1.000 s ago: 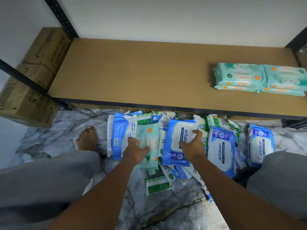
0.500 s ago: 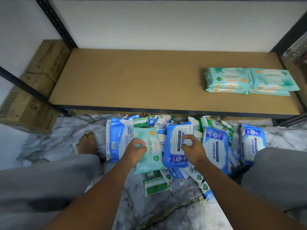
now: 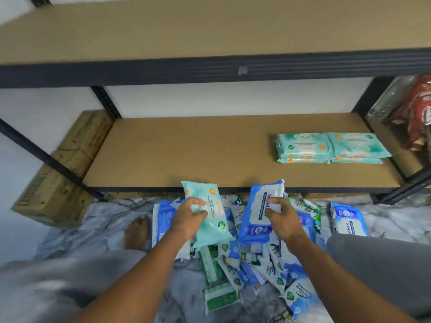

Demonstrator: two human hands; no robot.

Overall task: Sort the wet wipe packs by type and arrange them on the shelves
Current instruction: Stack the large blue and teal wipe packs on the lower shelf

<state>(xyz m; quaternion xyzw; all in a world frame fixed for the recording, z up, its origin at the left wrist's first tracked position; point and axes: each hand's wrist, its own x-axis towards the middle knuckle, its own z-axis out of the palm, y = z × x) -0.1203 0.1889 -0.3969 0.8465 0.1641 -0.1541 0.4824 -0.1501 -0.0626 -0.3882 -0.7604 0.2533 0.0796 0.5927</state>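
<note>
- The left hand [image 3: 189, 217] grips a mint pack [image 3: 211, 214], the right hand [image 3: 281, 221] a blue pack [image 3: 260, 213].
- Lay mint on the stack [image 3: 331, 146] at 2 o'clock, blue apart.

Right of the lower shelf [image 3: 198, 155], a red bag [image 3: 419, 117] is cut off by the edge. In front of the shelf, the pile of packs [image 3: 268, 269] lies partly hidden under the mint pack [image 3: 218, 220] and the blue pack [image 3: 255, 215] — its print too blurred to read.
</note>
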